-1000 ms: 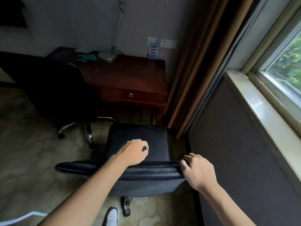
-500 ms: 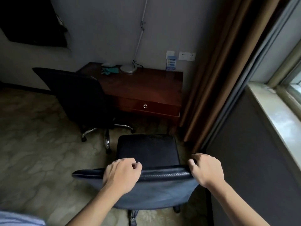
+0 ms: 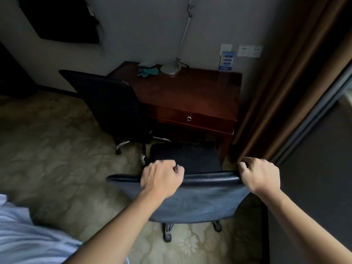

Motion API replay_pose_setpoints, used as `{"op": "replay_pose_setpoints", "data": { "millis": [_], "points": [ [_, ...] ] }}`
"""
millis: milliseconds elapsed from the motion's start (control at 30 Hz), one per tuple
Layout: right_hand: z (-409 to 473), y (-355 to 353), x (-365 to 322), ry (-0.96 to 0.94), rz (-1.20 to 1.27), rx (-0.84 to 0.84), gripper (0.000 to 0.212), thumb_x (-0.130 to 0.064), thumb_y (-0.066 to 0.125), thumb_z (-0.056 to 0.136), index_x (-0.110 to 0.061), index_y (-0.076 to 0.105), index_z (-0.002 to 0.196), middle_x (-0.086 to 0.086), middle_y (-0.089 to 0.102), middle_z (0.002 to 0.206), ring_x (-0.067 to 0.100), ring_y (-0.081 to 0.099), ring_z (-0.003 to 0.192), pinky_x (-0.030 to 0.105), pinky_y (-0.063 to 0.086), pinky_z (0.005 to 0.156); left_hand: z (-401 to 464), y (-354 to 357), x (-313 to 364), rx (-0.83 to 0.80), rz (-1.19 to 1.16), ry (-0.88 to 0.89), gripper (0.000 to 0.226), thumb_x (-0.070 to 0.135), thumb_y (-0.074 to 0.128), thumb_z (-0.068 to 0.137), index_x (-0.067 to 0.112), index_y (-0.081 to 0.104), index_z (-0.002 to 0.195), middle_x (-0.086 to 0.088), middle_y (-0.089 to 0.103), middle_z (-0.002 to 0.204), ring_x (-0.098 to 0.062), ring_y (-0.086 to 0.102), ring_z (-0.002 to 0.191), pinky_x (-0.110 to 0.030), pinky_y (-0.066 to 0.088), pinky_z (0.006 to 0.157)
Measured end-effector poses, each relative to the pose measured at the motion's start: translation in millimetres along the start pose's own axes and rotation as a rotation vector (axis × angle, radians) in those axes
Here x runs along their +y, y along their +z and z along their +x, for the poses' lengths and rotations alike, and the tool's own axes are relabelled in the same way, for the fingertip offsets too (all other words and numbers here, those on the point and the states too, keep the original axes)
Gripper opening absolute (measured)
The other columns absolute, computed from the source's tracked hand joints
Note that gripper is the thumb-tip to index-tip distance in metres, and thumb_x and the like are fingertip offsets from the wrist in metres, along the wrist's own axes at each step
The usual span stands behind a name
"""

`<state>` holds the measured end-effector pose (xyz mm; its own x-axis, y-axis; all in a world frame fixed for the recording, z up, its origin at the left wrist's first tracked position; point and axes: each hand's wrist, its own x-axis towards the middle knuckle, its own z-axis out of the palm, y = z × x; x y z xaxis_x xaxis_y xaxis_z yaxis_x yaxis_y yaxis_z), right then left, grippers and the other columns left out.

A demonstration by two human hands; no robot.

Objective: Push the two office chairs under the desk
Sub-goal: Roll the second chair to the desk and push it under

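Note:
A dark leather office chair (image 3: 198,201) stands right in front of me, its seat facing the reddish wooden desk (image 3: 190,94). My left hand (image 3: 161,177) grips the middle of the backrest's top edge. My right hand (image 3: 260,177) grips the backrest's right corner. The seat's front edge is close to the desk's front, below the drawer. A second black office chair (image 3: 110,103) stands at the desk's left corner, angled, its back toward me and its chrome base on the carpet.
A brown curtain (image 3: 285,82) hangs right of the desk, with a dark wall panel (image 3: 314,178) beside my right arm. On the desk are a lamp base (image 3: 170,69), a teal cloth and a small blue card. Patterned carpet (image 3: 57,159) spreads to the left.
The near chair has rolled toward the desk with both hands on its backrest. My left hand shifted back from over the seat onto the top edge. The view tilted up.

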<state>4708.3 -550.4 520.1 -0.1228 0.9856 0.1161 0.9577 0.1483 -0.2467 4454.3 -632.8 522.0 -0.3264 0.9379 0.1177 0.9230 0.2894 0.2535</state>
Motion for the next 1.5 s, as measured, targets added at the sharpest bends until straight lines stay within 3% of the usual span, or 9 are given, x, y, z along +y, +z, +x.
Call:
{"op": "replay_pose_setpoints", "data": {
  "millis": [133, 233, 367, 533, 667, 900, 1033, 1233, 1500],
  "points": [
    [23, 12, -34, 0.008, 0.013, 0.032, 0.03, -0.032, 0.043, 0.085, -0.019, 0.056, 0.062, 0.006, 0.063, 0.065, 0.034, 0.057, 0.064, 0.034, 0.039, 0.056, 54, -6, -30, 0.017, 0.002, 0.037, 0.039, 0.047, 0.035, 0.076, 0.016, 0.052, 0.057, 0.002, 0.047, 0.048, -0.027, 0.049, 0.054, -0.03, 0.03, 0.054],
    [36, 24, -61, 0.019, 0.02, 0.071, 0.033, -0.033, 0.041, 0.082, -0.017, 0.048, 0.054, -0.001, 0.048, 0.051, 0.027, 0.041, 0.05, 0.031, 0.03, 0.049, 86, -5, -59, 0.094, -0.002, 0.072, 0.035, 0.043, 0.039, 0.076, 0.017, 0.055, 0.059, -0.004, 0.063, 0.058, -0.033, 0.06, 0.061, -0.03, 0.032, 0.054],
    [48, 33, -90, 0.047, 0.036, 0.131, 0.035, -0.034, 0.035, 0.078, -0.015, 0.044, 0.05, -0.008, 0.037, 0.045, 0.024, 0.035, 0.045, 0.027, 0.023, 0.046, 119, -9, -84, 0.104, -0.045, 0.135, 0.037, 0.041, 0.037, 0.076, 0.016, 0.056, 0.057, 0.001, 0.056, 0.051, -0.029, 0.056, 0.053, -0.029, 0.031, 0.05],
    [65, 43, -127, 0.111, 0.007, 0.115, 0.032, -0.031, 0.043, 0.082, -0.015, 0.051, 0.056, 0.003, 0.059, 0.058, 0.033, 0.056, 0.056, 0.032, 0.04, 0.052, 162, -13, -113, 0.052, -0.074, 0.165, 0.034, 0.04, 0.039, 0.076, 0.018, 0.056, 0.057, 0.002, 0.058, 0.052, -0.025, 0.053, 0.052, -0.03, 0.034, 0.05],
    [84, 56, -146, 0.149, 0.016, 0.158, 0.032, -0.029, 0.045, 0.082, -0.013, 0.05, 0.055, 0.005, 0.06, 0.057, 0.034, 0.056, 0.056, 0.031, 0.032, 0.049, 196, -13, -128, 0.018, -0.076, 0.192, 0.034, 0.04, 0.042, 0.078, 0.018, 0.06, 0.059, 0.003, 0.058, 0.052, -0.024, 0.055, 0.053, -0.029, 0.034, 0.051],
    [135, 67, -153, 0.174, 0.003, 0.299, 0.035, -0.033, 0.042, 0.079, -0.013, 0.067, 0.066, 0.021, 0.067, 0.067, 0.045, 0.062, 0.065, 0.034, 0.033, 0.057, 249, -7, -122, 0.001, -0.081, 0.243, 0.035, 0.041, 0.041, 0.079, 0.018, 0.061, 0.061, -0.002, 0.066, 0.062, -0.028, 0.058, 0.06, -0.03, 0.036, 0.057],
    [168, 65, -147, 0.215, 0.014, 0.276, 0.036, -0.036, 0.035, 0.078, -0.014, 0.056, 0.058, 0.021, 0.064, 0.068, 0.045, 0.059, 0.067, 0.037, 0.04, 0.058, 274, -3, -107, -0.006, -0.096, 0.247, 0.034, 0.038, 0.043, 0.079, 0.017, 0.056, 0.056, 0.001, 0.054, 0.054, -0.024, 0.045, 0.054, -0.03, 0.032, 0.056],
    [209, 62, -146, 0.216, 0.057, 0.244, 0.038, -0.036, 0.031, 0.079, -0.014, 0.049, 0.054, 0.014, 0.058, 0.058, 0.039, 0.054, 0.058, 0.042, 0.047, 0.062, 314, 7, -96, 0.026, -0.13, 0.269, 0.033, 0.036, 0.043, 0.079, 0.015, 0.058, 0.058, 0.0, 0.058, 0.055, -0.025, 0.046, 0.052, -0.03, 0.031, 0.053],
    [282, 64, -133, 0.153, 0.073, 0.347, 0.037, -0.028, 0.035, 0.082, -0.013, 0.045, 0.051, 0.005, 0.045, 0.046, 0.027, 0.041, 0.043, 0.035, 0.037, 0.05, 382, 13, -71, 0.069, -0.141, 0.29, 0.031, 0.03, 0.043, 0.077, 0.015, 0.055, 0.053, 0.002, 0.052, 0.048, -0.024, 0.046, 0.044, -0.028, 0.03, 0.048]
  ]
}}
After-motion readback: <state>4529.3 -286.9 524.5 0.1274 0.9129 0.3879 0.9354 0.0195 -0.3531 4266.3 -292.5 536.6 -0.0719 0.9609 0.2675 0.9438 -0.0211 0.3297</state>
